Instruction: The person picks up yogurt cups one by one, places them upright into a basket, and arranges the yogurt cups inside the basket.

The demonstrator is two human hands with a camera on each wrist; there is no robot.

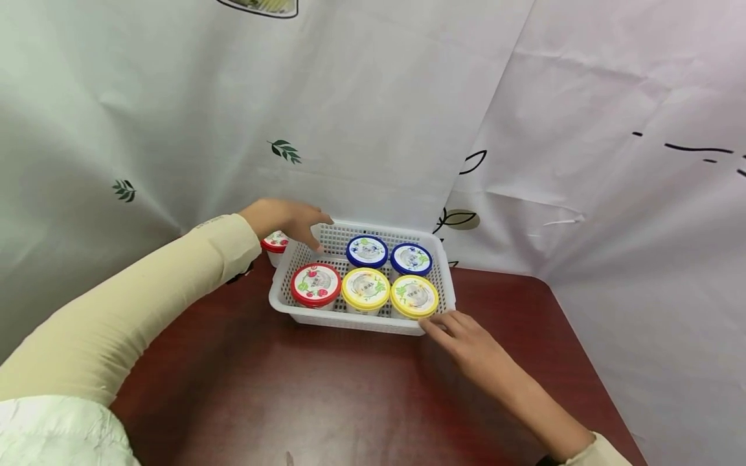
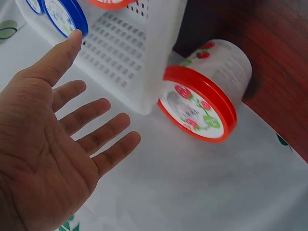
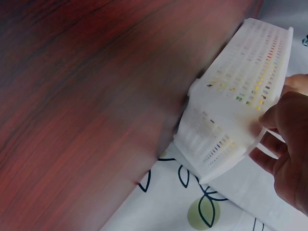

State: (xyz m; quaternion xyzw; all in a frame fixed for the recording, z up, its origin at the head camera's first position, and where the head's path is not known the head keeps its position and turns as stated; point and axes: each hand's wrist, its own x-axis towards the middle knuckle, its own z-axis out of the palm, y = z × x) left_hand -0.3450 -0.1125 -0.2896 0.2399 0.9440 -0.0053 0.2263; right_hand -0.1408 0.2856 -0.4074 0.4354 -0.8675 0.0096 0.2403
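A white perforated plastic basket (image 1: 361, 321) holds a red-lidded tub (image 1: 316, 285), two yellow-lidded tubs (image 1: 365, 288) and two blue-lidded tubs (image 1: 367, 250), all upright. Over the basket's back left corner, my left hand (image 1: 294, 218) is spread and holds nothing; its palm and straight fingers show in the left wrist view. Just outside the basket's left side is another red-lidded tub (image 2: 197, 103), partly hidden in the head view. At the front right corner, my right hand (image 3: 291, 144) grips the basket rim, thumb on the outer wall and fingers over the edge.
The basket stands at the back of a dark red wooden table (image 1: 315, 388). White cloth (image 1: 373, 116) printed with leaves hangs close behind it. The table's right edge (image 1: 583, 349) runs along more of this cloth.
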